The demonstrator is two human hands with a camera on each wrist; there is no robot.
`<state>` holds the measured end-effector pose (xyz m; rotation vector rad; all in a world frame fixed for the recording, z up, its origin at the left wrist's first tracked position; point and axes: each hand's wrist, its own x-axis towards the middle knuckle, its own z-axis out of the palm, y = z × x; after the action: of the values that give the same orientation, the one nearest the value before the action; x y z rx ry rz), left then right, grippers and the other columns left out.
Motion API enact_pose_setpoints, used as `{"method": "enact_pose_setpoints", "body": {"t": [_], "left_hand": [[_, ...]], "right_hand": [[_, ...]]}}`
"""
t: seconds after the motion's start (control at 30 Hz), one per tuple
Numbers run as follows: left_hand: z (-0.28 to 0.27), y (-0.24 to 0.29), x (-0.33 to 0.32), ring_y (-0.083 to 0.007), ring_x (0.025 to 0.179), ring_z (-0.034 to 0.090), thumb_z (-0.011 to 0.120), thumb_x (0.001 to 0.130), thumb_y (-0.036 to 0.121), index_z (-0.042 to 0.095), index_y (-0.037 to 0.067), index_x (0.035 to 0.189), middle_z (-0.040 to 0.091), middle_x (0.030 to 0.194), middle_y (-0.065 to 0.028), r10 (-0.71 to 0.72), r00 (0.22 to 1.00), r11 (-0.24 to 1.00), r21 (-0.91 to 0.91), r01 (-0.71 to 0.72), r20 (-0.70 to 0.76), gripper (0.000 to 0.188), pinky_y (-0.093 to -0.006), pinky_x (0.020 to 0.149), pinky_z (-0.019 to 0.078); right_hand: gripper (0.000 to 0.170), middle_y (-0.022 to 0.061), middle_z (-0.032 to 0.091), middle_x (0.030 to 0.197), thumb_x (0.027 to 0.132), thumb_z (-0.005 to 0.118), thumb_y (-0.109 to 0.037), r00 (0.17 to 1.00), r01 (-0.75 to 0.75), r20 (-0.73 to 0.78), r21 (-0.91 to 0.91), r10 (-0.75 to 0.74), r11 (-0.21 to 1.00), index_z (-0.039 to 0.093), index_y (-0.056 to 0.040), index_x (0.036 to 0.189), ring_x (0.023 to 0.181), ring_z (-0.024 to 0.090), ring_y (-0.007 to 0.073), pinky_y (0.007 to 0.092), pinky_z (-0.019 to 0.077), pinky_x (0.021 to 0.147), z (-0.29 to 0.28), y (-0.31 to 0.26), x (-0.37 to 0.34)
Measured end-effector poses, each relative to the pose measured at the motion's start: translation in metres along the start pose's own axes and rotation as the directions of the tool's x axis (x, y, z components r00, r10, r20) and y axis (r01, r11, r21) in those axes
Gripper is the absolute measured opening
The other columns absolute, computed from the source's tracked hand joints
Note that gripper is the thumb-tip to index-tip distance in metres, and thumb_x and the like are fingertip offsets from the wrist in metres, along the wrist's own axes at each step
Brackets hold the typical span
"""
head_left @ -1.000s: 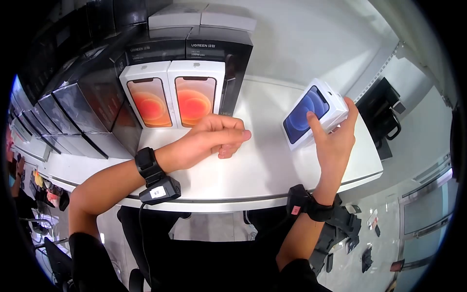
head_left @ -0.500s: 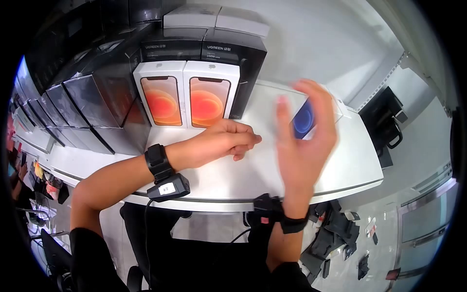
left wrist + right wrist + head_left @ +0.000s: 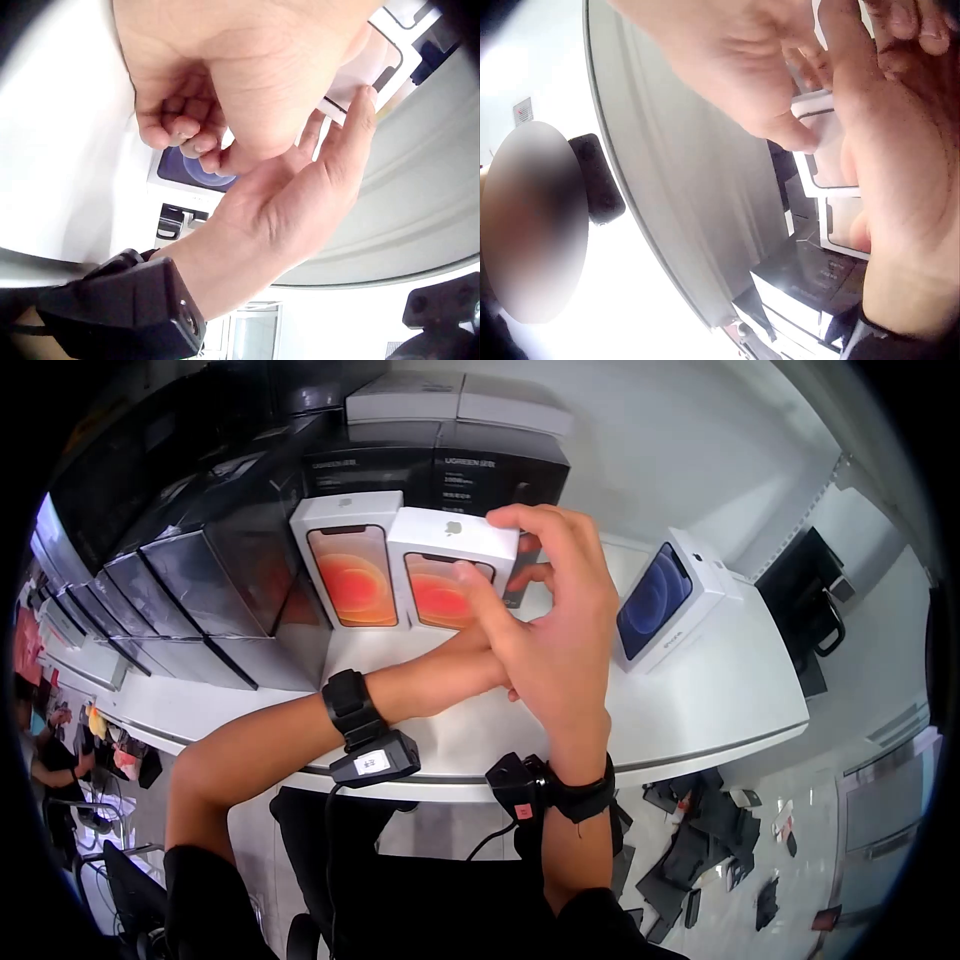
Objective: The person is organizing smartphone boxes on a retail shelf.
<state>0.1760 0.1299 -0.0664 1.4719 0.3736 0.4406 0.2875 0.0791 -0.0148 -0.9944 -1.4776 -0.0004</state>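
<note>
Right hand (image 3: 565,615) pinches phone box (image 3: 425,582); left hand (image 3: 247,75) loosely curled; white table (image 3: 710,695), pale wall (image 3: 680,450) behind.

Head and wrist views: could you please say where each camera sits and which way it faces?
Head: on the head, facing down-forward at the tabletop; both forearms, right hand and part of left hand show.
Left wrist: on that wrist, facing its palm; both hands show.
Right wrist: on that wrist, facing its thumb and a phone box; both hands show.
Head and left wrist share the blue-screened box.
</note>
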Motion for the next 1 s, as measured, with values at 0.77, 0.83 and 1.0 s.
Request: {"method": "enact_pose_setpoints", "body": {"t": [0.77, 0.83, 1.0], "left_hand": [[0.012, 0.018, 0.002, -0.0068, 0.068, 0.045, 0.062, 0.096, 0.023, 0.069, 0.003, 0.089, 0.056, 0.073, 0.0028, -0.042, 0.982, 0.993, 0.112, 0.022, 0.182, 0.022, -0.023, 0.065, 0.0386], [0.011, 0.016, 0.002, -0.0068, 0.068, 0.045, 0.062, 0.096, 0.024, 0.069, 0.003, 0.088, 0.056, 0.073, 0.0028, -0.035, 0.982, 0.993, 0.114, 0.014, 0.184, 0.023, -0.0232, 0.065, 0.0381], [0.012, 0.018, 0.002, -0.0066, 0.068, 0.045, 0.062, 0.096, 0.025, 0.069, 0.004, 0.088, 0.055, 0.071, 0.0033, -0.031, 0.982, 0.995, 0.1, 0.013, 0.186, 0.024, -0.0233, 0.065, 0.0384]], "right_hand": [[0.053, 0.0104, 0.052, 0.123, 0.066, 0.089, -0.012, 0.946, -0.097, -0.237, -0.86, -0.222, 0.501, 0.066, -0.0132, 0.114, 0.106, 0.048, 0.0326, 0.0397, 0.0434, 0.09, -0.098, 0.014, -0.007], [0.075, 0.0175, 0.039, 0.14, 0.067, 0.089, -0.023, 0.961, -0.159, -0.235, -0.903, -0.149, 0.399, 0.055, -0.0144, 0.133, 0.115, 0.049, 0.0363, 0.0433, 0.0444, 0.096, -0.107, 0.019, -0.01], [0.081, 0.0206, 0.038, 0.142, 0.067, 0.091, -0.027, 0.964, -0.262, -0.194, -0.582, 0.182, 0.77, 0.053, -0.0102, 0.136, 0.128, 0.046, 0.0416, 0.0487, 0.0456, 0.101, -0.119, 0.027, -0.008]]}}
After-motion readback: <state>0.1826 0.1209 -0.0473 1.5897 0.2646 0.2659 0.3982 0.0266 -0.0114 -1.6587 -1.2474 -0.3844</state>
